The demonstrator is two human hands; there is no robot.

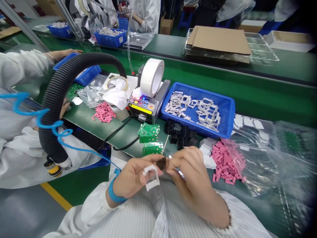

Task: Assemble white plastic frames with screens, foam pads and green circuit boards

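Observation:
My left hand (128, 177), with a blue strap round its wrist, is closed on a small white plastic frame (153, 185) held in front of my body. My right hand (193, 178) pinches a small dark, shiny panel (161, 163) between thumb and fingers. The panel's left end reaches the left fingertips; whether they grip it too I cannot tell. Just beyond the hands lie green circuit boards (150, 134) and a cluster of black parts (182, 134). A blue tray (230, 127) behind them holds many white frames (206, 110).
A tape dispenser (146, 107) carries a white tape roll (150, 77). Pink pieces (226, 162) lie at right beside clear plastic bags (262, 165), with another pink pile (104, 112) at left. A black hose (54, 99) and blue coiled cord (61, 132) arch near a co-worker's sleeve (24, 69).

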